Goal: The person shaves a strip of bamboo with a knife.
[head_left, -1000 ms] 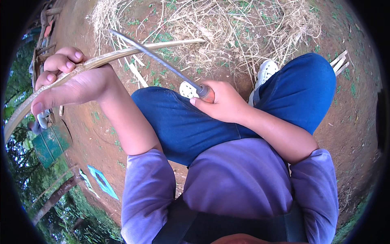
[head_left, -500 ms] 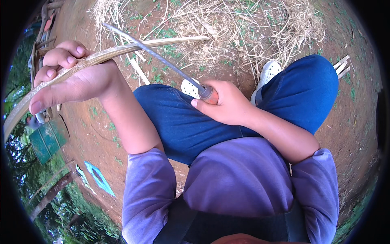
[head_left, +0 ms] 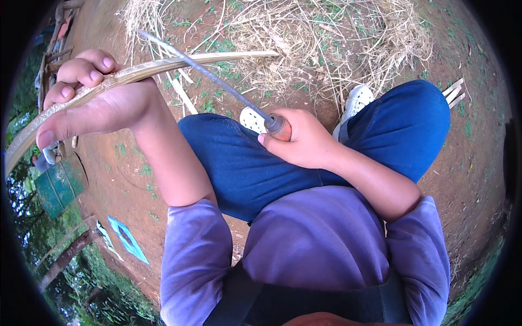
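A green box-like container (head_left: 58, 187) stands on the red dirt at the left edge; its contents cannot be made out at this blurred rim. Nearer the person, a flat blue rectangular sheet (head_left: 127, 239) lies on the ground.

The left hand (head_left: 95, 103) is raised out to the side, fingers curled shut around a long pale bamboo strip (head_left: 179, 63) that runs from the left rim toward the dry straw pile (head_left: 326, 43). The right hand (head_left: 302, 140) rests over the blue-trousered knee, fist closed on the reddish handle of a long knife (head_left: 209, 76), whose blade crosses over the strip.
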### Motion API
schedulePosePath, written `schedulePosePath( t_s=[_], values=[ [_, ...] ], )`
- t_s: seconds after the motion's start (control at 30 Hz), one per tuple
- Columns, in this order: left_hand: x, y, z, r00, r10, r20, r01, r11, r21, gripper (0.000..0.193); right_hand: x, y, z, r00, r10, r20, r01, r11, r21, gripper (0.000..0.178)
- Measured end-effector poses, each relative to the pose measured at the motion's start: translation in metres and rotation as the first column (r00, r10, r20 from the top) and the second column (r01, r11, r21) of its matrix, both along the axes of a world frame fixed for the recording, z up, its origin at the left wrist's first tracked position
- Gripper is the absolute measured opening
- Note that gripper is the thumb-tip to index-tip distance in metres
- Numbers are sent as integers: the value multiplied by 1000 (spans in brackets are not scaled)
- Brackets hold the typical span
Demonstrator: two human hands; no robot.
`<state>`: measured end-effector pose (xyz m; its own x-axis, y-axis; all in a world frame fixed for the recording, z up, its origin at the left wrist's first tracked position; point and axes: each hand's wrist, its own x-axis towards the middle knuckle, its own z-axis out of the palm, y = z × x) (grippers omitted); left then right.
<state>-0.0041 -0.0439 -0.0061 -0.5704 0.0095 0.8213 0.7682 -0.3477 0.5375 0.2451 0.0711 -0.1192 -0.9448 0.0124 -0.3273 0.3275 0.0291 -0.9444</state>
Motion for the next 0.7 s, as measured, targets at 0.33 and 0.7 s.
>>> schedulePosePath(
  t_s=[0.33, 0.7],
  values=[
    [-7, -5, -2, 999, -3, -32, 3, 1000, 1, 69, -1, 4, -46, 871, -131, 474, 226, 963, -148, 26],
    [19, 18, 5, 994, 112, -12, -113, 992, -65, 71, -6, 9, -78, 871, -191, 452, 221, 975, -14, 21]
  ],
)
